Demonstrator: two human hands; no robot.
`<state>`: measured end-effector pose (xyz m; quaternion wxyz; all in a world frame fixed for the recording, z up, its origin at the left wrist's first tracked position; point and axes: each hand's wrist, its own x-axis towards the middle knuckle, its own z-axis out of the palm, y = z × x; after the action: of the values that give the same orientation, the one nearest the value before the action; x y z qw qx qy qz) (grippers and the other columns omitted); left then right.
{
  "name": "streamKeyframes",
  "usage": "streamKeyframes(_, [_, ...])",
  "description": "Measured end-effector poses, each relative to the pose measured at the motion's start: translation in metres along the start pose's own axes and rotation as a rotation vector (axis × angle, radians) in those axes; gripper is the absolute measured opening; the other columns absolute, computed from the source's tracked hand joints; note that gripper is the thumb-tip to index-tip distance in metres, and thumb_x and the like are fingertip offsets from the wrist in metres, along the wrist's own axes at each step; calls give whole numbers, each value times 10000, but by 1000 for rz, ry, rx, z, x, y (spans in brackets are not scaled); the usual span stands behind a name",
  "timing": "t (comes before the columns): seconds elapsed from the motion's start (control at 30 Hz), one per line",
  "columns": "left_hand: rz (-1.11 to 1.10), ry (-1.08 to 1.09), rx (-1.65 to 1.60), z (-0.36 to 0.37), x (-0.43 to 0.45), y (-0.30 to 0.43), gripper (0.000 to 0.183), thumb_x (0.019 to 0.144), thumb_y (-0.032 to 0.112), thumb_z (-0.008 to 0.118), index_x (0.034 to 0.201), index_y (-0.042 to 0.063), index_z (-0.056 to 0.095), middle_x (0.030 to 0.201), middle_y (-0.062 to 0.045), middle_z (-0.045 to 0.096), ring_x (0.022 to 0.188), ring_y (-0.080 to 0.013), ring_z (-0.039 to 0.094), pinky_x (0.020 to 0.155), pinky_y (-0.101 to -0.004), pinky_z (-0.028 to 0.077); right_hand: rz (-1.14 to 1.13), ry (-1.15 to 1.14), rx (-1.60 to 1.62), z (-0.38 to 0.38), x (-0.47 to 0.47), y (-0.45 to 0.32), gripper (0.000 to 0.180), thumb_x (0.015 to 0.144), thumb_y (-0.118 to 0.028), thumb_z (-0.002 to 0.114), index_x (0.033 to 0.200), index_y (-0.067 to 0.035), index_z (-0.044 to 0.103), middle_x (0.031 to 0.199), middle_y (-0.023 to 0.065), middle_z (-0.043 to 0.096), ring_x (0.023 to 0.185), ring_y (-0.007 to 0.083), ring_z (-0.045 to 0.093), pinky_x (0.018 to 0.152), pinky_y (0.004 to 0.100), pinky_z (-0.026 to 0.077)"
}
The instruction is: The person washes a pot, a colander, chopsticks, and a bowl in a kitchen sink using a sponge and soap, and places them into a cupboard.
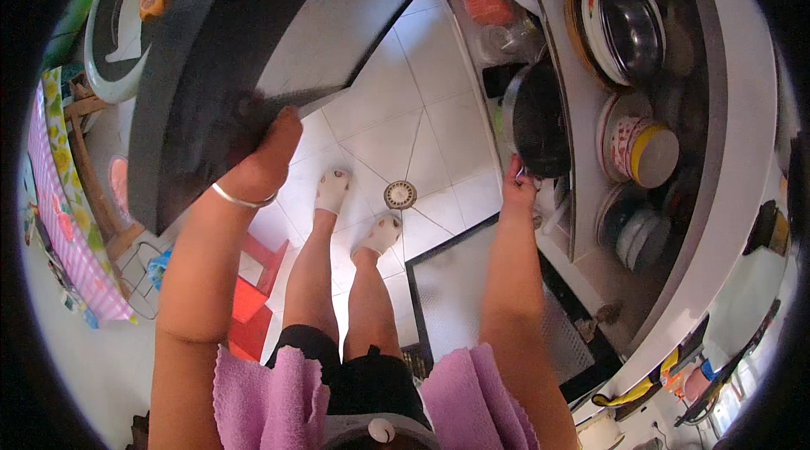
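Observation:
My left hand [266,156], with a silver bangle at its wrist, is against the black-framed cabinet door [190,102] at the upper left. Dark shadow and the frame hide most of its fingers. My right hand [520,185] reaches into the lower part of an open cabinet. Its fingers are closed at the near edge of a round black pan [541,118], where a bit of shiny metal shows. The pan stands tilted on its side, beneath the cabinet shelf [560,70].
Stacked plates and a black dish [633,26], a yellow-rimmed container [655,156] and bowls [639,241] sit on the shelf. Another framed door [455,298] hangs at lower right. A floor drain [400,195] lies by my feet. A red stool [250,301] stands to the left.

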<state>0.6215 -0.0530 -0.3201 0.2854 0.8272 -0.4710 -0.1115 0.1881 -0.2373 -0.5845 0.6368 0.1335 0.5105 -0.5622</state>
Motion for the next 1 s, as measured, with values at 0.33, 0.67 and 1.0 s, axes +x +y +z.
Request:
streamKeyframes(0.33, [-46,128,-67,-5,-6,-4,157,677,45,651,805,0,572,777,-74,567,706,-189,535,648,-306,432,-41,11,222,54,129,-42,429,857,-24,309,1281,-34,374,1327,165,354,1138,328,427,781,338,538])
streamKeyframes(0.67, [-165,18,34,-7,-4,4,88,677,20,610,748,23,558,732,-65,532,656,-180,507,588,-309,407,-210,-181,311,90,165,-17,348,914,-149,379,1211,14,458,1224,168,482,1118,340,459,924,457,438])
streamKeyframes(1.0, [-45,-29,-33,38,-7,56,464,657,46,615,998,-10,306,1000,-191,354,918,-299,389,763,-350,368,111,-26,-223,32,57,46,295,871,-163,431,1035,56,541,1059,191,582,1004,304,560,850,410,483])
